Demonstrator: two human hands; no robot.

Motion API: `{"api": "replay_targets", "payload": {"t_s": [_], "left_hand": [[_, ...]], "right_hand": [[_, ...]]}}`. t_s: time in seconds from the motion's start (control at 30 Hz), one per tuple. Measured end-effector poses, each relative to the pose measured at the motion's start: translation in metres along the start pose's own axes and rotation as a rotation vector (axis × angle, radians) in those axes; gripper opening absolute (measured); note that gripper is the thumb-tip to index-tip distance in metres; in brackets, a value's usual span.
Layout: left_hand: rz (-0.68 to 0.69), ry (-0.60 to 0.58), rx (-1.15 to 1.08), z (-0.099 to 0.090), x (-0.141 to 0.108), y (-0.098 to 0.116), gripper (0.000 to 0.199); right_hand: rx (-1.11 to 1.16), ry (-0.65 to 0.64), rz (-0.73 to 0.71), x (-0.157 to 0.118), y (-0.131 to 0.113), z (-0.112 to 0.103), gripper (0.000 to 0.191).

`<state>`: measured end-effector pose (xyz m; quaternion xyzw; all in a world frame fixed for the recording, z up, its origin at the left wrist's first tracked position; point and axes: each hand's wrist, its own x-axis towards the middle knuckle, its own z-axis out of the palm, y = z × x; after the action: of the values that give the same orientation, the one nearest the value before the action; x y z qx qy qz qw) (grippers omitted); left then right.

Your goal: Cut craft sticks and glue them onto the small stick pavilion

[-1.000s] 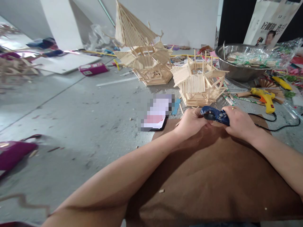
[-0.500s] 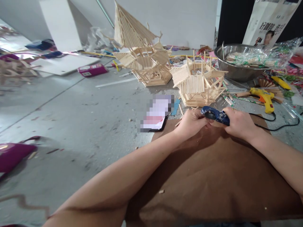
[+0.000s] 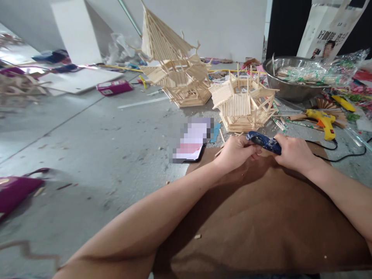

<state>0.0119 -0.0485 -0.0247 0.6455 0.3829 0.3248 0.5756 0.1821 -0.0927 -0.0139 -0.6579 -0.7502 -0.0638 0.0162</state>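
Note:
My right hand point(image 3: 295, 153) is wrapped around one end of a blue hand tool point(image 3: 266, 142) with a dark part and whitish smears; its exact kind is unclear. Beside the tool's other end, my left hand point(image 3: 236, 151) is closed with its fingertips pinched together. Whatever lies in that pinch is hidden by the fingers. Both hands are over the far edge of a brown sheet point(image 3: 261, 224). Just beyond them stands a small roofed model of wooden sticks point(image 3: 244, 104). A few loose sticks point(image 3: 222, 135) lie by my left hand.
A taller stick pagoda point(image 3: 180, 77) stands behind. At left of my hands lies a phone point(image 3: 188, 139). To the right are a yellow glue gun point(image 3: 322, 122) with a black cord and a metal bowl point(image 3: 293, 91) of wrapped sticks. Purple boxes point(image 3: 114, 88) sit on the floor.
Almost nothing differs. The left fingers shift slightly at the tool's end, and the view moves a little. Both hands keep their places.

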Motion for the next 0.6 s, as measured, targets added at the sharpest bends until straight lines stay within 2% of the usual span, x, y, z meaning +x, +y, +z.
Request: {"api": "replay_targets", "payload": {"t_s": [0.33,0.47,0.6], "left_hand": [[-0.061,-0.019,-0.068,0.0013,0.0028,-0.0042,0.010],[-0.040,-0.012,-0.038,0.0012,0.0024,-0.0044,0.015],[-0.047,-0.050,-0.005,0.0015,0.0004,-0.0053,0.011]], "right_hand": [[-0.013,-0.021,-0.013,0.0002,-0.0005,-0.0013,0.024],[0.014,0.020,-0.045,0.0007,0.0019,0.0022,0.027],[0.024,0.052,-0.081,0.0009,0.0046,0.0052,0.031]]}}
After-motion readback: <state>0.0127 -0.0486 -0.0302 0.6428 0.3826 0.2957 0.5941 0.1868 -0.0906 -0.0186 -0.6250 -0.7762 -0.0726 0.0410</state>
